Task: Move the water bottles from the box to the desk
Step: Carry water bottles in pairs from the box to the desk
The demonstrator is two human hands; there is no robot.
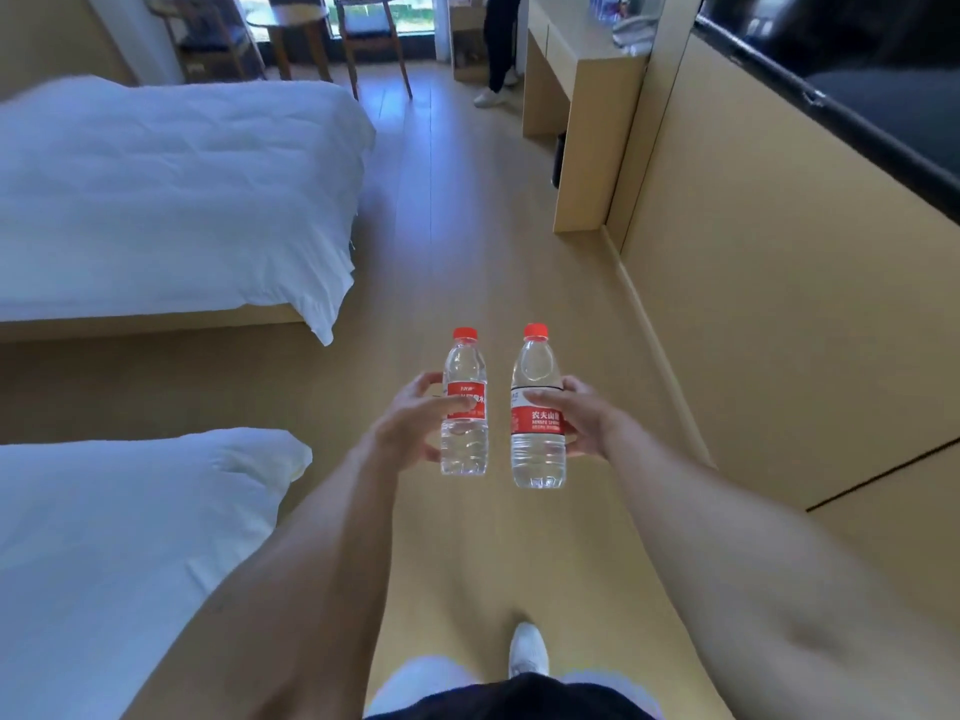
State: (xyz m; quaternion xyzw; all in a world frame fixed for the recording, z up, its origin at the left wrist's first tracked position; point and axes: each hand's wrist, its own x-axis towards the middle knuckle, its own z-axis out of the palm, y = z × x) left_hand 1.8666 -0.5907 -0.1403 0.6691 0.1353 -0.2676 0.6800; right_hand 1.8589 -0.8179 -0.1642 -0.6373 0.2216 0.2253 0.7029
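Two bottles held upright over the floor (467, 226), well apart from the desk (587, 70) at far right. Left hand (410, 423) wrapped round the left bottle (464, 402) at its label, fingers curled across the front, thumb behind. Right hand (571, 415) gripping the right bottle (537, 407) from the side, fingers over the label's upper edge, thumb low near the base. No box anywhere in view. Both red caps on, so little risk of a spill. Likeliest trouble: a slip. Smooth plastic, full of water, held by one hand each with nothing beneath; any loosening mid-stride probably means a drop onto the hard floor and a bottle rolling under a bed (171, 189). Bottles just beside each other, not touching; a knock between them could jolt a grip. Narrow aisle ahead between the far bed and the right wall, with a second person (498, 44) standing near the desk's far side; possible bump on approach. Desk top already carrying things too blurred to identify, with a chance of tipping one while setting the bottles down.
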